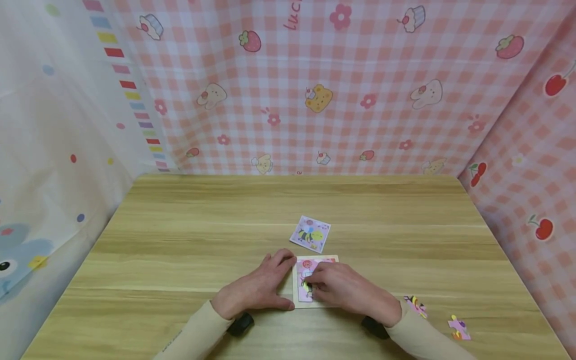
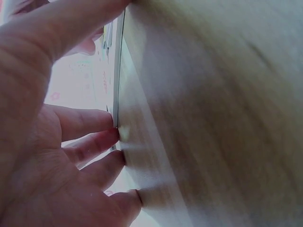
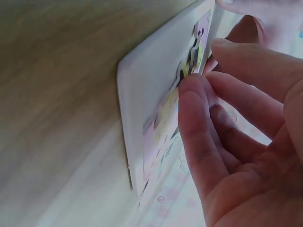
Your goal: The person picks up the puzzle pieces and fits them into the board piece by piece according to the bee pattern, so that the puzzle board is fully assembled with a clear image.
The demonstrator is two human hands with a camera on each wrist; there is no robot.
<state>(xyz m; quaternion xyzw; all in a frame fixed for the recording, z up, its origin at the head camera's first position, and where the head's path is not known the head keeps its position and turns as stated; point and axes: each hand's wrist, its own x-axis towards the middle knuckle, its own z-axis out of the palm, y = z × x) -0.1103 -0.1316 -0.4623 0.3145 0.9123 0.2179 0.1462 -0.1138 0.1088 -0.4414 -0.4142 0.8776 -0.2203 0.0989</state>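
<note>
A small jigsaw board (image 1: 294, 292) with a pale frame lies on the table, partly filled with pink and yellow pieces. My left hand (image 1: 263, 285) rests at its left side, thumb near the lower corner and fingers near the upper one. The left wrist view shows those fingers (image 2: 97, 125) fairly straight, touching the board's edge and the tabletop. Over the board, my right hand (image 1: 344, 287) has its fingertips on a black-and-yellow puzzle piece (image 3: 193, 53), seemingly pinching it. That piece looks slightly tilted; the fingers hide part of it. Bare backing (image 3: 151, 80) shows beside the pieces.
Behind the board lies a square picture card (image 1: 310, 234) with a bee on it. Two loose puzzle pieces, one (image 1: 416, 306) by the right forearm and another (image 1: 459, 327) farther right, lie on the wooden table (image 1: 180, 225). Patterned curtains (image 1: 292, 65) enclose the table.
</note>
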